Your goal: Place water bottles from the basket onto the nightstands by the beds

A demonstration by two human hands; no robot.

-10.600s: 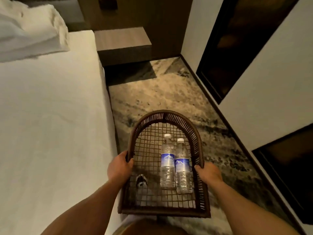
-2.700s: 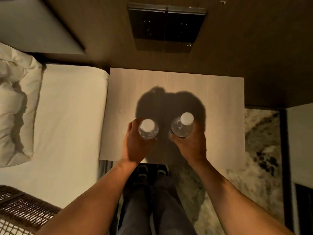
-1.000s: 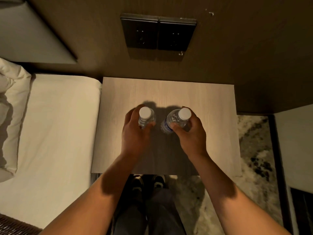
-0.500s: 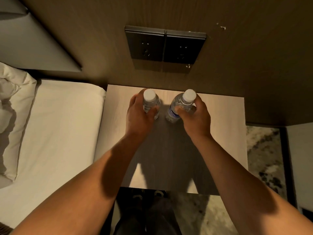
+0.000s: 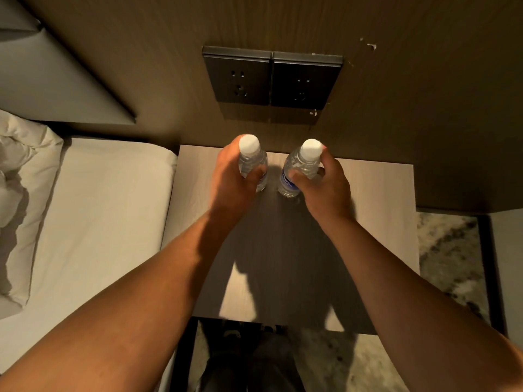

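Two clear water bottles with white caps and blue labels stand upright near the back edge of the light wooden nightstand [image 5: 376, 210]. My left hand [image 5: 232, 179] is wrapped around the left bottle [image 5: 250, 154]. My right hand [image 5: 325, 188] grips the right bottle [image 5: 302, 162]. Both bottle bases look to be resting on the nightstand top, a small gap apart. The basket is out of view.
A dark double wall socket [image 5: 271, 77] sits on the wood panel just behind the bottles. The white bed [image 5: 99, 222] with a pillow [image 5: 17, 179] lies left of the nightstand. Patterned carpet [image 5: 450, 261] shows on the right, my legs below.
Both hands have carried the bottles from the nightstand's middle to its back edge near the socket. The grips are unchanged.
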